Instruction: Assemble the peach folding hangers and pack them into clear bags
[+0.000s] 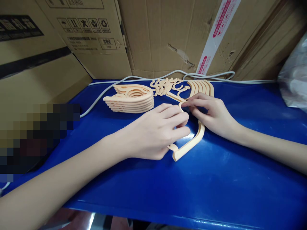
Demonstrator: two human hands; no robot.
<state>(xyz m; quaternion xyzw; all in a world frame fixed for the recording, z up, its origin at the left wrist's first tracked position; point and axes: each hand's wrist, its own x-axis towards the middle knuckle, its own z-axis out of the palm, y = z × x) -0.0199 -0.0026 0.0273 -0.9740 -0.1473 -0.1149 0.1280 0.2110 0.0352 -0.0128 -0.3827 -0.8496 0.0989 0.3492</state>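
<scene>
My left hand (158, 131) is closed over a cream plastic hanger arm (189, 145), whose curved length shows beyond my fingers and tilts toward the table's front. My right hand (213, 111) reaches in from the right. Its thumb and index finger pinch a small cream hanger hook (181, 106) beside the left fingertips; most of the hook is hidden. Whether hook and arm touch, I cannot tell. Behind my hands lies a pile of cream hanger hooks (165, 86). A neat stack of hanger arms (129, 107) stands left of it, and more hanger arms (200, 88) lie side by side to the right.
Blue sheeting (216, 185) covers the table. A white cable (103, 91) runs along its back and left. Cardboard boxes (163, 38) wall off the back and left side. A clear plastic bag (294, 73) stands at the right edge.
</scene>
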